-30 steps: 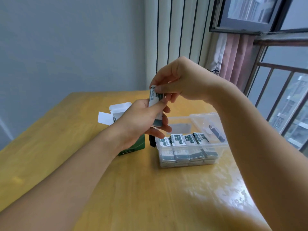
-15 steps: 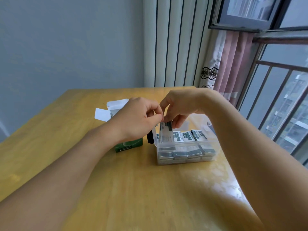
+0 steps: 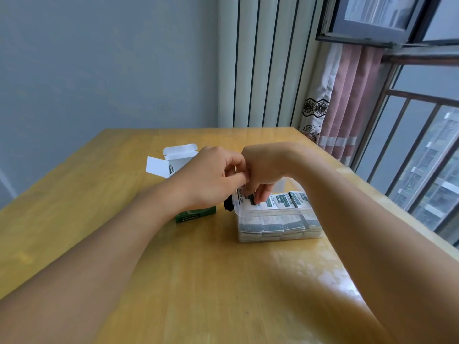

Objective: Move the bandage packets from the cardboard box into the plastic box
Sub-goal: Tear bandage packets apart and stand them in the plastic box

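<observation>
A clear plastic box point(image 3: 273, 232) stands on the table, filled with rows of white-and-green bandage packets point(image 3: 285, 201). My right hand point(image 3: 264, 170) reaches down into its left end, and its fingertips pinch a small stack of packets point(image 3: 243, 200) that leans there. My left hand point(image 3: 211, 180) is right beside it, its thumb against my right hand and its curled fingers at the stack's left edge. The green cardboard box point(image 3: 196, 215) with open white flaps stands behind my left hand, mostly hidden by it.
The wooden table point(image 3: 198, 281) runs up to a grey wall and a striped curtain. A barred window lies to the right. A black latch point(image 3: 227, 205) sticks out of the plastic box's left side.
Both hands have come down from above the table, carrying the stack of packets into the left end of the plastic box.
</observation>
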A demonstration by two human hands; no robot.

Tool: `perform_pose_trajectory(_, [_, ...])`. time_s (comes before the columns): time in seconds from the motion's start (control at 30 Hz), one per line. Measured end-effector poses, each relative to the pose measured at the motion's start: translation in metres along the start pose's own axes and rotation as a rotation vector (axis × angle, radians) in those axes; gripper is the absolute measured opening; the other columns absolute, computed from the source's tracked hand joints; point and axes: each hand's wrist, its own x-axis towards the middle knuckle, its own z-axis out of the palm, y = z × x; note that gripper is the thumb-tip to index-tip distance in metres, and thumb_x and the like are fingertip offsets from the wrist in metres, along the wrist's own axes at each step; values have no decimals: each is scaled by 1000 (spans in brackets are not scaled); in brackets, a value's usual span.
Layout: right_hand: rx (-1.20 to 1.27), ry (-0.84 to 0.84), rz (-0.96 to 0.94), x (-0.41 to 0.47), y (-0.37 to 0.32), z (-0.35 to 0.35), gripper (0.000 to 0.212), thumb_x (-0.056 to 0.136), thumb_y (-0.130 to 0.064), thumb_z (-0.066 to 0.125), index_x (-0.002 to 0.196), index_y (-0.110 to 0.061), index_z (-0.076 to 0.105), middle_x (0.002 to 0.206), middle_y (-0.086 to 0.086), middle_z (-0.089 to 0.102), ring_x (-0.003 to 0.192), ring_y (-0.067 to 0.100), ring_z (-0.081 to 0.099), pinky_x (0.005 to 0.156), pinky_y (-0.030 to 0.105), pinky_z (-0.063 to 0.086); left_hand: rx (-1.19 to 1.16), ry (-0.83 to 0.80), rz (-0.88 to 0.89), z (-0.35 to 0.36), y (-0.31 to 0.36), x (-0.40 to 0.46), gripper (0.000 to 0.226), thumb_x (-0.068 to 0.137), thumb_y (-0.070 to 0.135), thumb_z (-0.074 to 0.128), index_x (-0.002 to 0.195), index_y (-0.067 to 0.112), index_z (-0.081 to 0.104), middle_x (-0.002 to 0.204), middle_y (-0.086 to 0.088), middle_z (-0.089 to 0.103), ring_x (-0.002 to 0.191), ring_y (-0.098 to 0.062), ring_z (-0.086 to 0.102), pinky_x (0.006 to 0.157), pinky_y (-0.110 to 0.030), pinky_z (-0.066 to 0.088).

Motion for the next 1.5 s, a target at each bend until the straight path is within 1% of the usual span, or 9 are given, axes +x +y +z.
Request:
perform_pose_trajectory(0.13, [-56, 9, 0, 1, -1, 1, 14, 88, -4, 73, 78, -7, 62, 57, -1, 71, 62, 16, 74, 65, 24, 61, 9, -3, 3, -1, 2, -1, 17, 95, 19, 62, 83, 20, 74, 73, 1, 67, 53, -1, 48, 51, -11, 37])
perform_pose_trajectory(0.3, [-100, 22, -24, 5, -1, 6, 14, 87, -9, 75, 80, -12, 63, 75, 3, 71, 61, 12, 73, 50, 19, 53, 22, -12, 5, -1, 4, -2, 18, 95, 14, 61, 83, 17, 75, 69, 8, 64, 53, 4, 51, 50, -7, 36])
perform_pose_trajectory(0.6, [-84, 60, -37, -10, 1, -11, 10, 85, -12, 77, 86, -13, 67, 74, 4, 74, 66, 14, 75, 57, 21, 58, 28, -2, 8, -2, 4, -1, 17, 97, 24, 62, 86, 24, 73, 75, -1, 67, 56, -4, 49, 55, -15, 41])
perform_pose_trajectory(0.8, [-91, -39, 164, -19, 13, -22, 29, 81, -13, 81, 102, 0, 67, 78, 14, 77, 70, 24, 77, 57, 27, 61, 82, -12, 7, -1, 5, -2, 15, 98, 26, 61, 89, 26, 73, 71, 7, 65, 60, 3, 52, 53, -11, 39])
perform_pose_trajectory(1.1, [-113, -36, 159, -20, 9, -20, 22, 83, -9, 79, 97, 0, 65, 75, 14, 77, 64, 22, 75, 54, 26, 60, 105, -38, 5, 1, 2, -1, 14, 98, 28, 61, 90, 28, 73, 73, 7, 67, 61, -3, 54, 58, -19, 39])
perform_pose_trajectory(1.2, [-105, 143, -27, -25, 2, -25, 6, 86, -10, 75, 87, -9, 70, 74, 8, 76, 60, 14, 74, 52, 21, 56, 51, 16, 27, -10, 4, -1, 14, 96, 28, 64, 86, 31, 73, 66, 11, 64, 59, -4, 54, 59, -19, 42])
perform_pose_trajectory(1.33, [-49, 572, -464, -18, -18, -17, 15, 82, -3, 67, 78, -15, 74, 64, -7, 67, 53, -9, 59, 56, 5, 44, 11, 171, 5, -44, -6, 1, 12, 92, 24, 69, 81, 26, 74, 59, 5, 57, 49, -5, 43, 52, -17, 38])
perform_pose_trajectory(1.4, [-92, 644, -545, -6, -27, -3, 12, 82, -7, 72, 89, -16, 78, 71, -10, 66, 56, -19, 53, 57, 0, 37, 90, 199, -51, -63, -16, -2, 10, 88, 24, 72, 78, 24, 74, 59, 6, 57, 48, -4, 43, 52, -17, 38])
perform_pose_trajectory(1.5, [-120, 620, -507, 8, -33, 15, 16, 84, -14, 77, 99, -20, 78, 86, -9, 74, 58, -21, 52, 56, -2, 35, 323, 82, -228, -83, -34, -6, 6, 84, 27, 75, 89, 28, 71, 73, 7, 60, 61, -8, 53, 57, -25, 39])
